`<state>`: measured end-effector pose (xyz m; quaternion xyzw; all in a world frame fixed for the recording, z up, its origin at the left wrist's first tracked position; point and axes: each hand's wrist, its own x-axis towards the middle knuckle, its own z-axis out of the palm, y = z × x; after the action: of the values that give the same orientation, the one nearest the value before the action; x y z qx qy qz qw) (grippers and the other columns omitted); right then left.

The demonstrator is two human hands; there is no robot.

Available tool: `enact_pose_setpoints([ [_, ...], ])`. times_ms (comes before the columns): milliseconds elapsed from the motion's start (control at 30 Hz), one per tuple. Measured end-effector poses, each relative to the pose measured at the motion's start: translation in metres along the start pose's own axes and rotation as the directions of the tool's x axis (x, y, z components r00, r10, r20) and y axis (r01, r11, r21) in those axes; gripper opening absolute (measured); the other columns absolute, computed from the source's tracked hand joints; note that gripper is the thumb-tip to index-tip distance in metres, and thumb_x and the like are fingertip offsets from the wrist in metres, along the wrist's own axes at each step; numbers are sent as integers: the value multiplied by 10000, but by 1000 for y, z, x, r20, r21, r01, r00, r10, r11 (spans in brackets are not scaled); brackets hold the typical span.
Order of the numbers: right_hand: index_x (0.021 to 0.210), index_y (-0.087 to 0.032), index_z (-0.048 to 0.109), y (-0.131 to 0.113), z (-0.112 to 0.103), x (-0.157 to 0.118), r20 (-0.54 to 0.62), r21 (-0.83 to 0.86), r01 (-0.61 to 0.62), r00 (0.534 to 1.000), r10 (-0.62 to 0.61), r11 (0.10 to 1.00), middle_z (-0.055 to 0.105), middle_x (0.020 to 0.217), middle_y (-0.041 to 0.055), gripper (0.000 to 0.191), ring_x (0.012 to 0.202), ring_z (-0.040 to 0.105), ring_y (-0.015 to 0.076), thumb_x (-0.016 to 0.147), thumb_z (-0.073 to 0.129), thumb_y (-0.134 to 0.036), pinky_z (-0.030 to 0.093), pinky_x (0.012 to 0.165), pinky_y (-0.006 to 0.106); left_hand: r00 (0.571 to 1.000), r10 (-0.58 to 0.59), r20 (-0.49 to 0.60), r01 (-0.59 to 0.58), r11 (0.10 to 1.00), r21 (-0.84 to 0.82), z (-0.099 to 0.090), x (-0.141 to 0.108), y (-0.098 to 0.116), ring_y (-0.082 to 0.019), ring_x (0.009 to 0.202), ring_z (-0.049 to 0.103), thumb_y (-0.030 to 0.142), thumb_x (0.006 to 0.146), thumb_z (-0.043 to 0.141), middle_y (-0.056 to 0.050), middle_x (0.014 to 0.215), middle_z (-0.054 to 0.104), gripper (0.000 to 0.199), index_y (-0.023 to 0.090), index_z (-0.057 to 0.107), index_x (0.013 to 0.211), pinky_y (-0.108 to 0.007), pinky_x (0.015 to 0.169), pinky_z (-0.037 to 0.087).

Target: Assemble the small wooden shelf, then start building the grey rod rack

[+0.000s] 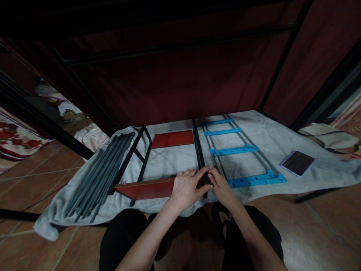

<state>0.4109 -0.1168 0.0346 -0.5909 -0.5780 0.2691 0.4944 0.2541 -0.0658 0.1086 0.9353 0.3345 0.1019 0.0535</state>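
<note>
My left hand point(186, 188) is closed over the right end of a reddish-brown board point(146, 189), its thumb and forefinger reaching to a black metal frame point(199, 150). Against that same frame, near its front end, my right hand point(220, 185) has its fingers pinched together. Whatever lies between those fingertips is hidden. The board stands on its long edge between this frame and a second black frame point(128, 162) on the left. Farther back, another reddish-brown board point(172, 139) lies between the two frames.
Several grey tubes point(103, 173) lie in a bundle on the left of the grey cloth point(265, 128). To the right are thin grey rods with blue connector strips point(234, 150) and a phone point(298, 163). A dark red panel point(180, 86) rises behind the cloth.
</note>
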Motion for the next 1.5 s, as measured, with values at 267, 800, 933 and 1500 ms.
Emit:
enact_pose_setpoints([
  [267,836,-235,478,-3,-2,1,25,73,-33,999,31,997,508,758,-20,307,737,511,152,947,348,-490,411,683,280,1000,5,-3,-5,1000,10,0,0,0,-224,993,578,625,879,425,-20,1058,646,621,356,347,1433,-357,801,402],
  [800,924,-245,468,-6,8,3,-128,60,-5,992,13,998,541,807,2,263,773,548,171,963,319,-457,431,737,307,1000,8,-2,-8,1000,5,1,-1,0,-217,1007,575,599,883,450,-26,1064,641,617,342,352,1435,-355,820,408],
  [933,922,-245,487,-4,0,4,-47,122,5,999,1,992,526,826,-8,235,798,533,159,938,385,-456,431,738,288,1000,16,5,-16,1000,3,1,-1,-1,-220,1008,576,578,872,493,-18,1065,641,635,352,330,1442,-360,826,404],
  [1500,829,-241,470,-5,-3,6,-4,-24,55,998,-55,998,513,792,-5,281,782,520,162,969,311,-426,435,731,294,1000,12,10,-12,1000,24,-1,-1,0,-215,987,572,534,864,540,-23,1047,637,656,327,327,1450,-355,826,408],
])
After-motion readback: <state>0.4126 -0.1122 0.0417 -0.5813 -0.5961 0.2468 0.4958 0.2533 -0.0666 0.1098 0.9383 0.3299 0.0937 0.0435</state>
